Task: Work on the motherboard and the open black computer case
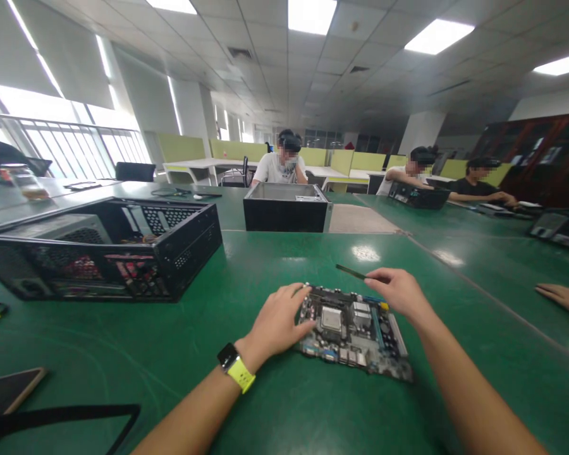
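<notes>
A motherboard (325,341) lies flat on the green table, with a square silver processor (331,319) in its socket. My left hand (277,319) holds the board's left edge, fingers at the far corner and thumb reaching over the near part. A yellow-green watch strap is around that wrist. Above the board's far right corner, my right hand (396,289) pinches one end of a thin green memory module (349,272). The module points away to the left and is clear of the board. Part of the board's left edge is hidden under my left hand.
An open black computer case (189,253) stands at left; another case (284,215) is straight ahead, before a seated person (279,165). A co-worker's hand (566,298) rests on the table at right. A dark flat object (9,395) and black strap (76,414) lie near left.
</notes>
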Demonstrator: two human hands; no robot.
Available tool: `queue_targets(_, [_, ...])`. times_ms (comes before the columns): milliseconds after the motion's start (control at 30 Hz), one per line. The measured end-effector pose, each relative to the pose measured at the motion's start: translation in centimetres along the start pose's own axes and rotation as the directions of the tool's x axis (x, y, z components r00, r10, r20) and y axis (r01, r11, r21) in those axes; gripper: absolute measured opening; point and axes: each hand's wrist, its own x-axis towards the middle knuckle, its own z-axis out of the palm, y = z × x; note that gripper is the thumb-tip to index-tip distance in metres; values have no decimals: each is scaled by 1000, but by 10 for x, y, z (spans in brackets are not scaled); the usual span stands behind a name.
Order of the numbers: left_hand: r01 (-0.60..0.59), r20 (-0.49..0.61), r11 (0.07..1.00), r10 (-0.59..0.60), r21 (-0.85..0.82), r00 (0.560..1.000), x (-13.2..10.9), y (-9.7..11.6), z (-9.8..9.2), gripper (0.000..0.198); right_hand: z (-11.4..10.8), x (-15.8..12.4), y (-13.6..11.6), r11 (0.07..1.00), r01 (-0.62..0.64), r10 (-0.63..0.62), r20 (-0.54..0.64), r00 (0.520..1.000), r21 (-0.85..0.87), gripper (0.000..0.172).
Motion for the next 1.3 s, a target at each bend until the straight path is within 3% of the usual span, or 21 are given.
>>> queue_targets(100, [-16,149,999,23,-46,989,2,-10,21,85,12,0,3,1000,15,-16,82,996,8,28])
queue_targets(200, [1,199,991,27,-137,980,-3,-13,33,88,24,-1,2,995,98,-99,178,979,19,29])
queue_targets(367, [15,145,981,14,-195,989,-4,-23,37,83,44,-3,-5,968,249,-240,181,954,-29,31])
queue_targets(533, [50,59,988,-42,-148,997,4,-35,37,61,66,-8,-8,959,255,-234,170,957,-120,30])
queue_targets(667, [34,36,985,-28,-169,999,6,-30,38,66,81,-14,-11,950,264,-235,179,955,-165,28])
queue_targets(800, [-36,-7,978,35,-205,999,6,-21,37,49,84,-19,-19,924,270,-222,198,955,-270,28])
queue_targets(933, [-7,-7,995,7,-102,1000,8,-16,39,21,86,-22,-25,911,291,-251,165,954,-291,30])
queue_targets(1300, [96,-38,995,-94,28,995,8,-12,45,18,97,-24,-27,872,194,-156,120,980,-450,32])
